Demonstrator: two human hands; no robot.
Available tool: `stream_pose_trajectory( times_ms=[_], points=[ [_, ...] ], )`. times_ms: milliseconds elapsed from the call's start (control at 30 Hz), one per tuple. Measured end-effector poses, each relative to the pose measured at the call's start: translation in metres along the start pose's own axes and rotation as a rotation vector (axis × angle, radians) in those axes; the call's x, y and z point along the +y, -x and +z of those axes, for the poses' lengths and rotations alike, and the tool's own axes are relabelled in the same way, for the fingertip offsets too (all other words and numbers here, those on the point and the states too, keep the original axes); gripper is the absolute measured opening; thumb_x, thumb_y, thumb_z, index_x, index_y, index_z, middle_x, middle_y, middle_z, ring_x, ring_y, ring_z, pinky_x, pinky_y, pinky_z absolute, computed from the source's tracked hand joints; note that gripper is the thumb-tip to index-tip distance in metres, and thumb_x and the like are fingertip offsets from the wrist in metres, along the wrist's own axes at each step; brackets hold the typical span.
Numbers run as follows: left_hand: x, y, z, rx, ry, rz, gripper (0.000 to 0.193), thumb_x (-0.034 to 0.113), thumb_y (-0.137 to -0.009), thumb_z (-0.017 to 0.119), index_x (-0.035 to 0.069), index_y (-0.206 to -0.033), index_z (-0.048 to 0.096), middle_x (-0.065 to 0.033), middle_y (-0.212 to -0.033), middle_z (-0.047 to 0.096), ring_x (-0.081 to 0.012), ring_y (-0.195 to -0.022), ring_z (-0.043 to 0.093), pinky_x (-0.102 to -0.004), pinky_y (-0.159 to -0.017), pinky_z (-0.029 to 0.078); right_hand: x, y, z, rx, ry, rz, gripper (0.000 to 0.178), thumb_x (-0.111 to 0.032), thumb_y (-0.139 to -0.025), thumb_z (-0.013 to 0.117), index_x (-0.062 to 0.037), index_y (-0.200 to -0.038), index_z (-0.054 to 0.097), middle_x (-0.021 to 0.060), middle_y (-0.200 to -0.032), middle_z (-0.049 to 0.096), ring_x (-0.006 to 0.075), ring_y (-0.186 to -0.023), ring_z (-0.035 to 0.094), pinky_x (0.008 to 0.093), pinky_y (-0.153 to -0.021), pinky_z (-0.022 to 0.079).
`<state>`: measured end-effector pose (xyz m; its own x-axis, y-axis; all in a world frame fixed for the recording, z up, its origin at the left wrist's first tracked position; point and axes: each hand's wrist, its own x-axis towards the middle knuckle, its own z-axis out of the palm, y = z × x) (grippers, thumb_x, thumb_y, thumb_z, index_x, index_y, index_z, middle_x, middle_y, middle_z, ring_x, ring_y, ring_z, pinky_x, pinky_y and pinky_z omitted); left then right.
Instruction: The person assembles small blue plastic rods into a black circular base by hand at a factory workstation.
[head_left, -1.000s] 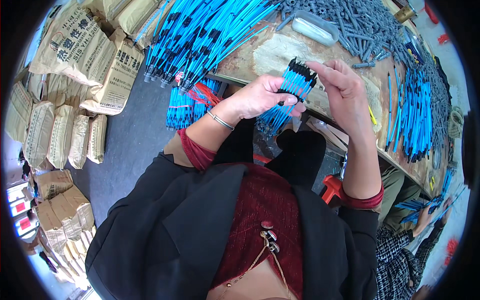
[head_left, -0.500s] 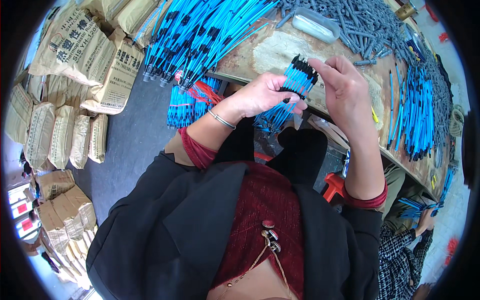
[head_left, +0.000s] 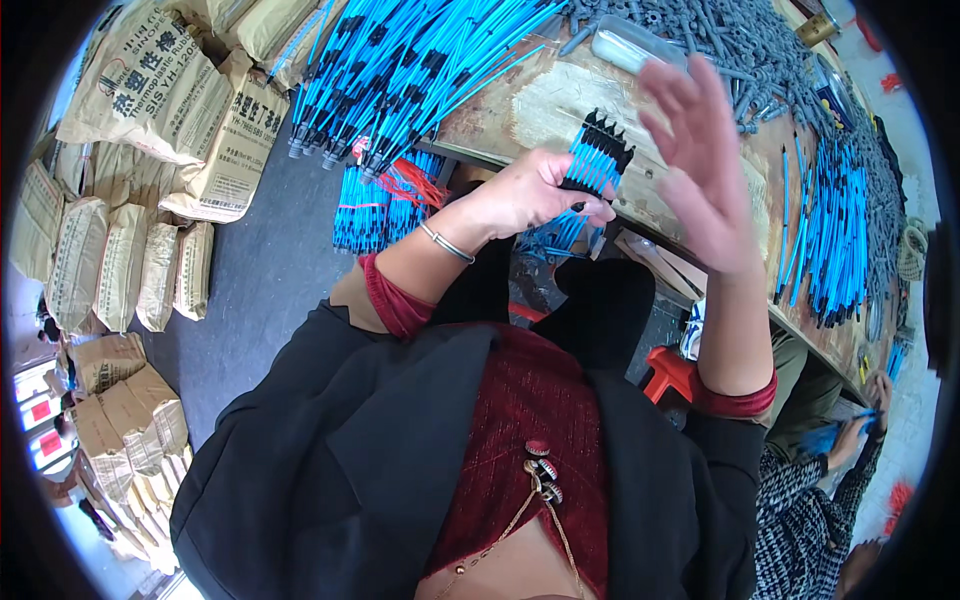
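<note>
My left hand (head_left: 528, 195) is wrapped round a bundle of thin blue rods (head_left: 598, 160) with pointed black tips, held upright over the table's near edge. The lower ends of the bundle hang down between the table edge and my knees. To the right of the bundle, my right hand (head_left: 705, 170) is raised above the table, its fingers stretched out and apart with nothing in them. Motion blurs it somewhat.
The wooden table (head_left: 560, 95) carries a pile of grey plastic parts (head_left: 745, 40), a clear plastic box (head_left: 632, 45) and blue rods (head_left: 838, 230) at right. More rods (head_left: 400, 80) lie at far left. Paper sacks (head_left: 150, 90) stand left; a co-worker's hands (head_left: 850, 440) are at lower right.
My right hand has left the tips of the bundle, its fingers spreading as it moved up and right. My left hand keeps its hold almost in place. The co-worker's hands have shifted.
</note>
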<state>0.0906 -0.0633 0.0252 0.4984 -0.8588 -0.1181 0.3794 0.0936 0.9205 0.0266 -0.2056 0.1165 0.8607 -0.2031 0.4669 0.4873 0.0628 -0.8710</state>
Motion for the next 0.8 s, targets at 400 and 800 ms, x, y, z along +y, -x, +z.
stream_pose_trajectory(
  times_ms=[400, 800],
  points=[
    [-0.007, 0.010, 0.006, -0.036, -0.415, 0.253, 0.022, -0.004, -0.078, 0.060, 0.000, -0.099, 0.065, -0.0097, -0.093, 0.067, -0.0141, -0.084, 0.062, -0.0266, -0.079, 0.049, 0.116, -0.150, -0.111, -0.546, 1.552, 0.172, 0.022, -0.021, -0.075, 0.062, -0.0104, -0.093, 0.068, 0.0162, -0.086, 0.065, 0.0302, -0.079, 0.063, 0.0363, -0.071, 0.050],
    [-0.010, 0.012, 0.011, -0.032, -0.312, 0.381, 0.022, 0.003, -0.082, 0.059, 0.004, -0.103, 0.065, -0.0057, -0.087, 0.067, -0.0076, -0.075, 0.060, -0.0228, -0.070, 0.048, 0.115, -0.136, -0.098, -0.237, 1.642, 0.174, 0.020, -0.020, -0.081, 0.056, -0.0094, -0.094, 0.067, 0.0162, -0.086, 0.064, 0.0340, -0.081, 0.062, 0.0413, -0.073, 0.050]
  ],
)
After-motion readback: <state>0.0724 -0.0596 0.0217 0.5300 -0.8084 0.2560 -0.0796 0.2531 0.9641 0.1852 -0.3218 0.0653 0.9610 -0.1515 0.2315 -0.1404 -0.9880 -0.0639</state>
